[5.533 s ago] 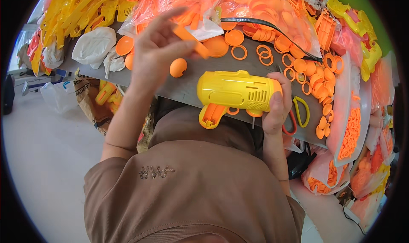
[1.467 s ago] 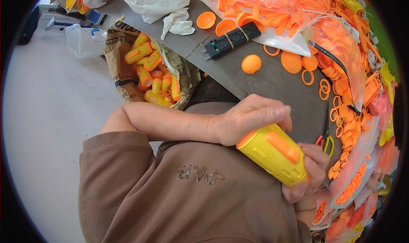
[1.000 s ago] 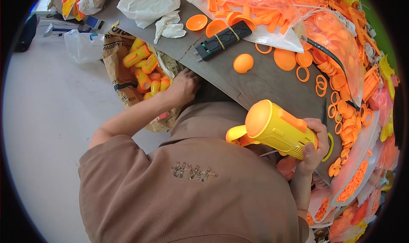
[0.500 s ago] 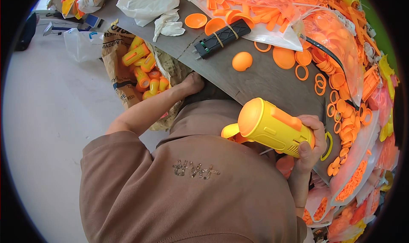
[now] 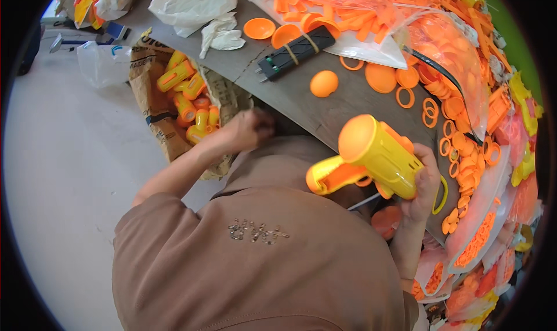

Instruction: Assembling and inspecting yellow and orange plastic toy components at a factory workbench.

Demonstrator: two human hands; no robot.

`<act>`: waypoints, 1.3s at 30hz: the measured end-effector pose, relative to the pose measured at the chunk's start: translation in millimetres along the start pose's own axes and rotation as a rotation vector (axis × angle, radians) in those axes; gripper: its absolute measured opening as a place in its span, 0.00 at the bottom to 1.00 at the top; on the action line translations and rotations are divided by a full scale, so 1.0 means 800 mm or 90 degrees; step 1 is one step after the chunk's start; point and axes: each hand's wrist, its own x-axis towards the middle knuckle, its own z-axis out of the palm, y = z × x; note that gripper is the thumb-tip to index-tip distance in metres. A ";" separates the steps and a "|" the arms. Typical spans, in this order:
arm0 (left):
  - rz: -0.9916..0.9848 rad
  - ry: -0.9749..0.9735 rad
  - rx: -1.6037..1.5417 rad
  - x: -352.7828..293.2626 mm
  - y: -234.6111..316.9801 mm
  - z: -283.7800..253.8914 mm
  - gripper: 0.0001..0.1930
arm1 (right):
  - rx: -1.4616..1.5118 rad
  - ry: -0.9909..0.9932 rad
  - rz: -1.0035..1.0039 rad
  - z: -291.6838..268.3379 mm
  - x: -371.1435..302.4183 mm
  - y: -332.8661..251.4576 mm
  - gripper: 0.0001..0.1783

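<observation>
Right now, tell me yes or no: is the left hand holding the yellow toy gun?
No. Only the right hand grips the yellow toy gun; the left hand is down by the cardboard box.

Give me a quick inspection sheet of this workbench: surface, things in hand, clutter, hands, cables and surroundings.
Surface: dark grey table, largely covered.
Job's things: yellow and orange toy blaster, gripped at its rear.
Clutter: orange ball, orange rings, orange discs, clear bags of orange parts, black box with bands.
Hands: right hand holds the blaster; left hand closed at the table edge, over the cardboard box of yellow-orange pieces.
Cables: one black cable beside the bags.
Surroundings: pale floor, white bags.
</observation>
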 end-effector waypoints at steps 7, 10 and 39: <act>0.173 0.037 -0.422 -0.026 0.159 -0.038 0.20 | -0.014 -0.041 -0.008 0.018 0.001 -0.007 0.32; 0.255 -0.063 -0.438 0.005 0.172 -0.024 0.22 | -0.041 -0.047 -0.034 0.029 -0.003 -0.012 0.32; 0.503 0.069 -0.010 0.067 0.202 0.036 0.31 | -0.531 0.272 -0.449 -0.017 0.018 -0.021 0.01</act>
